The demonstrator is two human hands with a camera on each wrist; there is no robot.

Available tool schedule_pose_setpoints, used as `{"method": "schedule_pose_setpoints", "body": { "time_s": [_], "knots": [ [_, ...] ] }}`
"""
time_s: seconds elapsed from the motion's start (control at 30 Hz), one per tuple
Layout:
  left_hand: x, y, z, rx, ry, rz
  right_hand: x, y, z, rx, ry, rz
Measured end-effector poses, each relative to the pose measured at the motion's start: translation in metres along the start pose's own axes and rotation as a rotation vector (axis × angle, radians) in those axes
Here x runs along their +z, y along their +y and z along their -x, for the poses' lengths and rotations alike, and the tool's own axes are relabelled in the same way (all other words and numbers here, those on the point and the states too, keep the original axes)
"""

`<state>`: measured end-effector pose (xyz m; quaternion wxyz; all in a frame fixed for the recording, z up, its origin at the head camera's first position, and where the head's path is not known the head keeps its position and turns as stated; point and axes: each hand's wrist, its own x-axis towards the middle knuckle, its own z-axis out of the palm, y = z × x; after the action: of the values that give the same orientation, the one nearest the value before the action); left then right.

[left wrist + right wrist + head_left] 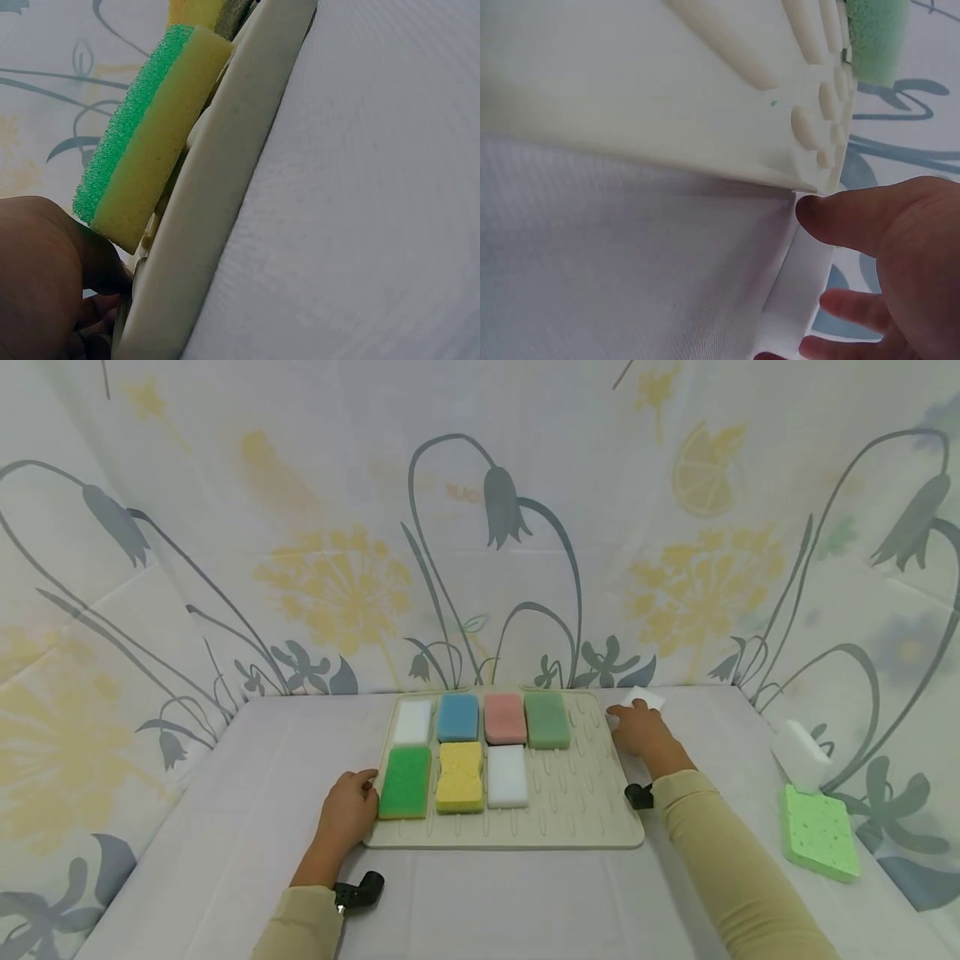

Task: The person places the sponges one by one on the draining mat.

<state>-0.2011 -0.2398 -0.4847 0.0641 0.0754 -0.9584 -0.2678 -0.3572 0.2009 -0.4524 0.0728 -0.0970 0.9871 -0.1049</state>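
I am filling a ridged cream mat (577, 810) on the cloth-covered surface (247, 793) with sponges, and judging by how it lies, I am a bit past halfway. The back row is holding four: white, blue, pink and dark green. The front row is holding three: a green-topped sponge (406, 782), a yellow one (460, 777) and a white one (507, 777), leaving the last front slot bare.

My right hand (639, 732) is reaching past the mat's far right corner, its fingers (855, 225) curling onto a white foam block (643, 699); the wrist view is showing my thumb pressing its near edge and the others wrapping below. My left hand (348, 810) is resting at the mat's front left corner, touching its rim beside the green-topped sponge.

Two more pieces are waiting well apart on the right: another white block (801, 755) and a pale green sponge (819, 832).

Whether my left fingers are pinching the rim or only leaning on it, I cannot tell; they are cut off in both views. Most of the white foam block is hiding under my right hand.
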Motion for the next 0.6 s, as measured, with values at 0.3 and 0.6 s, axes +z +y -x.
{"method": "schedule_pose_setpoints", "body": {
  "time_s": [0.3,0.6],
  "knots": [
    [-0.0002,0.0012,0.0014,0.011,0.005,0.002,-0.0020,-0.0011,0.0056,-0.027,0.039,-0.026],
    [-0.0001,0.0005,0.0009,0.011,0.014,0.001,-0.0028,-0.0006,0.0080,-0.046,0.026,0.006]
  ]
}}
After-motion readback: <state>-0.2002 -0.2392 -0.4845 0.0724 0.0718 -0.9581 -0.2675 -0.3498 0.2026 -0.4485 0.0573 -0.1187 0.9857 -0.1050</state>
